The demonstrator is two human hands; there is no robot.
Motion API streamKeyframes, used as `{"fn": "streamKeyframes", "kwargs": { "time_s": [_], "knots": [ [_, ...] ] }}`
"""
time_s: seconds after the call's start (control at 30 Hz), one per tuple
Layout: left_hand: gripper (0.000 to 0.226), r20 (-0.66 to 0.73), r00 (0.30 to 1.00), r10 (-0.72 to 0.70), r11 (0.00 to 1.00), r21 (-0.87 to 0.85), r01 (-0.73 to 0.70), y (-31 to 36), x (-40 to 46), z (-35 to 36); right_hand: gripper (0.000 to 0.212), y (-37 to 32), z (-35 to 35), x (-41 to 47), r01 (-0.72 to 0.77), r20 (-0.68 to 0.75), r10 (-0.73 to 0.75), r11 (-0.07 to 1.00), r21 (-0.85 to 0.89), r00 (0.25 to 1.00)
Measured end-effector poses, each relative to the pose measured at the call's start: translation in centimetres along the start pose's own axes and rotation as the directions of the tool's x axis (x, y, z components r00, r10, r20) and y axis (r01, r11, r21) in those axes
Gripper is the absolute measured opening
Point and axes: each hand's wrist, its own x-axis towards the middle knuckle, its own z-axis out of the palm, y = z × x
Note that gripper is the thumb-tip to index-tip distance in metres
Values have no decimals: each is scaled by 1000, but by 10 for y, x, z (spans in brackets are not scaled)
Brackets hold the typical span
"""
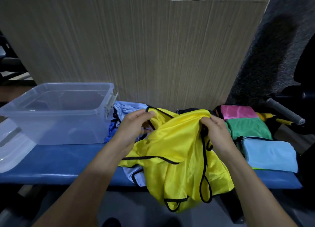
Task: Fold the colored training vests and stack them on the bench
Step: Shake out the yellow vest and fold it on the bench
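Note:
A yellow vest (177, 158) with black trim hangs crumpled over the front edge of the blue bench (59, 165). My left hand (134, 124) pinches its black-trimmed edge at the top left. My right hand (216, 129) grips bunched yellow fabric at the top right. A pale blue vest (124, 110) lies unfolded under and behind the yellow one. On the bench's right end lie folded vests: a pink one (238, 112) at the back, a green one (248, 127) in the middle, and a light blue one (269, 153) at the front.
A clear plastic bin (56, 114) stands on the bench's left part, its lid (12, 150) at the far left edge. A corrugated beige wall (136, 47) rises right behind the bench. A grey handle (284, 112) and yellow items lie at the far right.

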Motion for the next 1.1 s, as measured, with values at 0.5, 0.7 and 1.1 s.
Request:
{"fn": "streamKeyframes", "kwargs": {
  "time_s": [0.5, 0.7, 1.1],
  "knots": [
    [28, -337, 909, 245, 887, -300, -350, 22, 10, -24, 35, 17, -5, 13, -465, -190, 492, 869, 170, 849],
    [21, -308, 908, 283, 837, -384, -391, 31, 5, -28, 60, 16, -5, 13, -560, 16, 560, 828, 21, 829],
    [15, -132, 651, 748, 645, -88, -759, 218, -52, -39, 32, -108, -28, -8, -147, 313, 174, 983, -110, 934]
  ]
}}
